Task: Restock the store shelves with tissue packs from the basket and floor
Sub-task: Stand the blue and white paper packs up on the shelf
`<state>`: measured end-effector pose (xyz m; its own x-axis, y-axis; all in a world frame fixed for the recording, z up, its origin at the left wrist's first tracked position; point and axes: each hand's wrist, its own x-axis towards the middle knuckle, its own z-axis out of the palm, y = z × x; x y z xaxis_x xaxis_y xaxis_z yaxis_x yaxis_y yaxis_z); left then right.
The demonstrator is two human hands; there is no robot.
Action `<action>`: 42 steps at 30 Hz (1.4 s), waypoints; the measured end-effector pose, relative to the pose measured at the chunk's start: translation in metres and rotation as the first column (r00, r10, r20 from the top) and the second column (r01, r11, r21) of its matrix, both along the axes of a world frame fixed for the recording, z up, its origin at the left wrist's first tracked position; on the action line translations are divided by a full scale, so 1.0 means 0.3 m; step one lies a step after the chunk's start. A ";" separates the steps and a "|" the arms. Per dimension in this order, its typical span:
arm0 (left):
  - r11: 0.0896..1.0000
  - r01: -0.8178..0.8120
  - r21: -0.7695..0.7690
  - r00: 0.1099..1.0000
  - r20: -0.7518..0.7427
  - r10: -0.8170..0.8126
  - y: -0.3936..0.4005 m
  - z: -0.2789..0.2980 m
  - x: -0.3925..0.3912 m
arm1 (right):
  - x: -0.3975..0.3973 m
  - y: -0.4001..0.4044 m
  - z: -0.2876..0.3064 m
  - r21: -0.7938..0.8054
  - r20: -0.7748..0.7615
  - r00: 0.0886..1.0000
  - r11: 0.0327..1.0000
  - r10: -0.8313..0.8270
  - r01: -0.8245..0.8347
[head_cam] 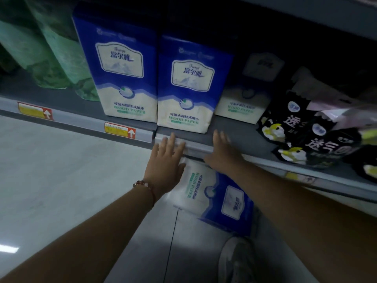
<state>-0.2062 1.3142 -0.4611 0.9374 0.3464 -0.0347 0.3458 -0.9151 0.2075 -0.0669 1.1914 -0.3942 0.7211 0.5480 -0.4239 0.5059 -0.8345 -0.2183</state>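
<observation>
Fingers spread flat and empty on left hand [167, 158] and right hand [223, 154]: drop to floor tissue pack [212, 198], grip both ends, stand upright beside middle blue pack [187, 86].

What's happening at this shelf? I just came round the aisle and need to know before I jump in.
A person is restocking tissue. Both hands are open and empty: the left hand and right hand reach over the shelf edge, in front of the blue-and-white packs standing upright on the shelf. Another blue pack lies below the hands, apparently on the floor, not yet shelved. Black packs lie to the right.
</observation>
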 end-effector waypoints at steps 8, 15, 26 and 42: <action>0.977 0.183 -0.112 0.937 -0.281 -0.208 -0.143 -0.174 -0.148 | -0.112 -0.166 -0.094 -0.247 0.038 0.957 0.931 0.287 -0.270; 0.980 0.191 -0.056 0.953 -0.227 -0.199 -0.216 -0.152 -0.209 | -0.267 -0.238 -0.142 -0.260 0.006 0.970 0.937 0.242 -0.232; 0.933 -0.075 -0.352 0.968 -0.252 -0.017 -0.148 -0.192 -0.181 | -0.528 -0.283 -0.307 -0.071 -0.758 -0.073 -0.029 -0.648 0.997; 0.664 -0.517 -0.540 0.820 -0.536 0.202 0.008 0.170 -0.307 | -0.531 -0.158 -0.101 -0.031 -0.797 0.170 0.320 -0.579 0.947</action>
<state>-0.2984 1.3166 -0.4100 0.5805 0.3944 -0.7123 0.8079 -0.3884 0.4433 -0.2261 1.1438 -0.4243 0.5256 0.0756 -0.8474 -0.7638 -0.3966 -0.5092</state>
